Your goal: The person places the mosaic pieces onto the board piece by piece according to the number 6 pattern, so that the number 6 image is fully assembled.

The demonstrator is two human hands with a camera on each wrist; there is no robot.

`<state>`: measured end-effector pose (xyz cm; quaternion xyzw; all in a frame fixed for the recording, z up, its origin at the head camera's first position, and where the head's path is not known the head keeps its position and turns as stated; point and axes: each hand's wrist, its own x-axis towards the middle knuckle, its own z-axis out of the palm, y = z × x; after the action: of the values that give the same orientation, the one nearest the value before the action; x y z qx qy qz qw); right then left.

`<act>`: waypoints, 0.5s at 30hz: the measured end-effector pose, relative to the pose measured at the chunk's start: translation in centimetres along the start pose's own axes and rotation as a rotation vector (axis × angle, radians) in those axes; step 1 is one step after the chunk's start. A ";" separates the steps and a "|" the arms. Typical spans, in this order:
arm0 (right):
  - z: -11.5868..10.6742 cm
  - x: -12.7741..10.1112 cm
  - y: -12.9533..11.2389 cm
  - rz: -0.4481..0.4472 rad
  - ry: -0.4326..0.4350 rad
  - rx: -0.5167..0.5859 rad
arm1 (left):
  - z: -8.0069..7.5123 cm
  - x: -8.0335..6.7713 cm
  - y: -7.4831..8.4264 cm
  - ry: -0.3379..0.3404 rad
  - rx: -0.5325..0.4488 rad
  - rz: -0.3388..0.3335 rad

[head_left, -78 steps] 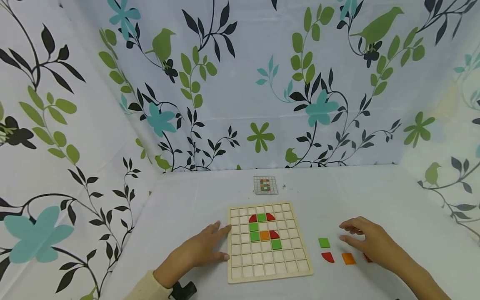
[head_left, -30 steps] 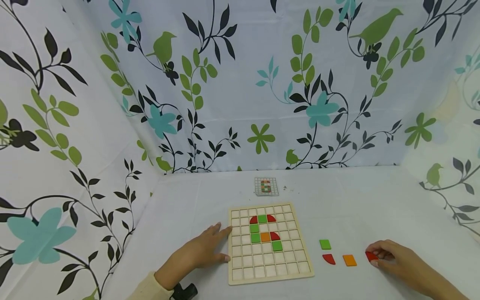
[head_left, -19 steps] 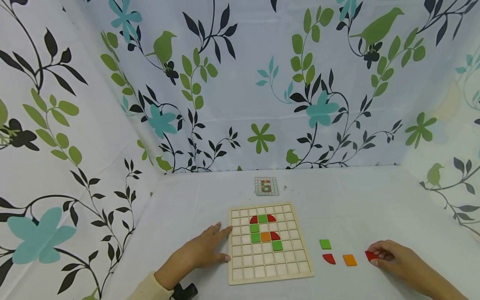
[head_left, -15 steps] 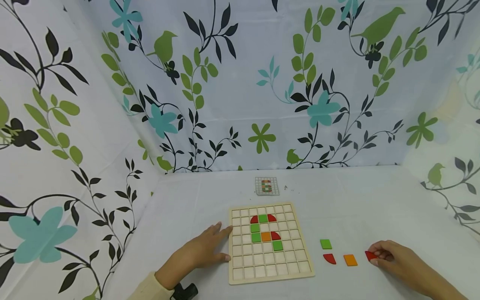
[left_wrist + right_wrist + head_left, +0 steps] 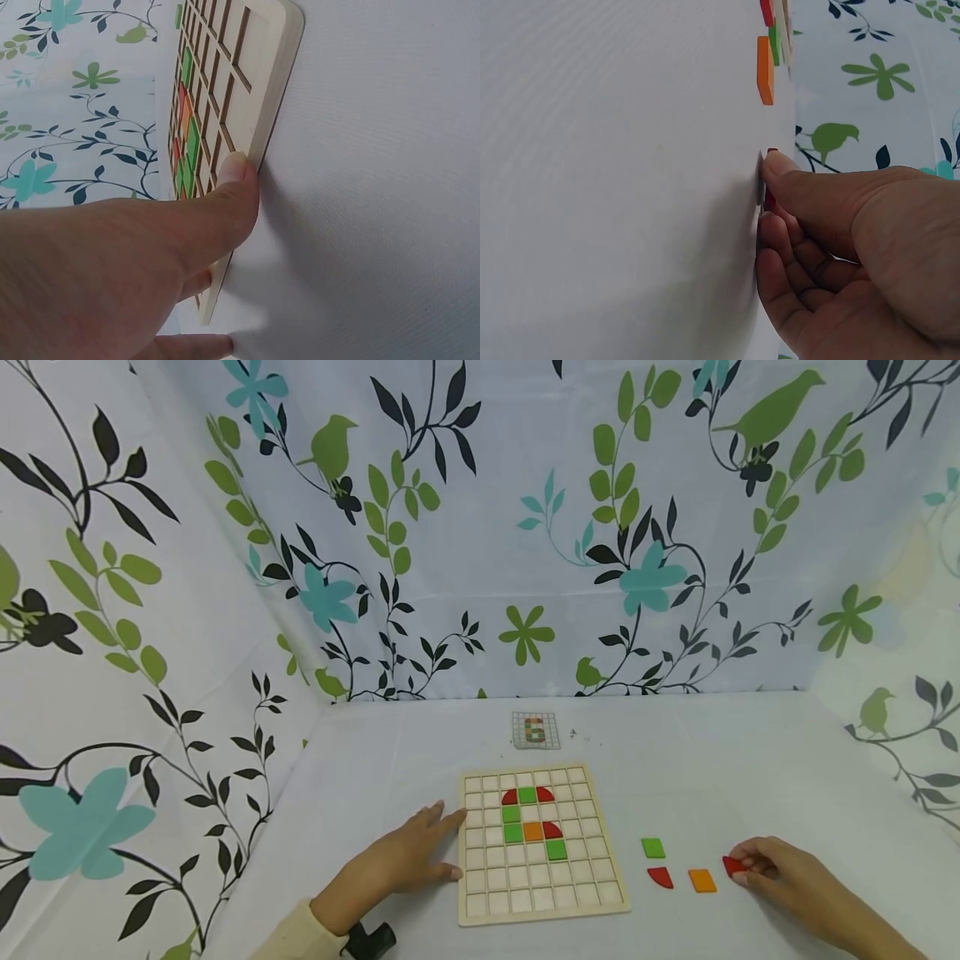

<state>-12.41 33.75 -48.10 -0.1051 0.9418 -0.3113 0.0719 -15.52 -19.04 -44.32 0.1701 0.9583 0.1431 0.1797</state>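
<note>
A square wooden grid board (image 5: 543, 893) lies on the table with red, green and orange tiles in some of its cells. My left hand (image 5: 401, 856) rests at the board's left edge; in the left wrist view its thumb (image 5: 236, 169) touches the rim and the fingers are spread. My right hand (image 5: 787, 881) pinches a red quarter-circle tile (image 5: 732, 866) between thumb and fingertips at the table surface. In the right wrist view the fingers partly hide that tile. Left of it lie an orange square tile (image 5: 702, 881), another red quarter-circle tile (image 5: 661, 877) and a green square tile (image 5: 652, 847).
A small printed grid card (image 5: 536, 731) with a coloured pattern lies behind the board. White cloth covers the table (image 5: 675, 760). A patterned curtain (image 5: 480, 527) with leaves and birds hangs at the back and sides. A black strap-mounted device (image 5: 369, 941) sits at my left wrist.
My right hand has come down from above the loose tiles and taken hold of the rightmost red tile. Lately it has shifted slightly left with it. The left hand has stayed put.
</note>
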 end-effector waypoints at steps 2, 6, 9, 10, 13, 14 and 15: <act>0.1 0.2 -0.4 0.002 0.002 -0.002 | 0.0 0.0 0.1 -0.003 -0.004 0.000; 0.4 0.8 -1.3 -0.026 0.012 0.004 | 0.0 -0.1 0.2 -0.002 0.004 0.004; 0.8 1.3 -2.4 -0.045 0.006 0.031 | 0.0 -0.1 0.2 0.002 0.009 0.009; 0.9 1.5 -2.9 -0.041 0.004 0.039 | 0.0 -0.1 0.2 0.002 0.010 0.011; 1.4 2.3 -4.3 -0.033 -0.003 0.051 | -0.1 0.0 0.2 0.001 0.012 0.009; 1.6 2.6 -4.9 -0.027 0.001 0.054 | -0.1 0.0 0.2 0.000 0.012 0.008; 1.7 2.9 -5.4 -0.022 -0.001 0.058 | -0.1 0.0 0.2 -0.001 0.014 0.007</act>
<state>-14.05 27.86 -46.45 -0.1136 0.9310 -0.3393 0.0720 -15.55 -18.88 -44.16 0.1748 0.9586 0.1369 0.1785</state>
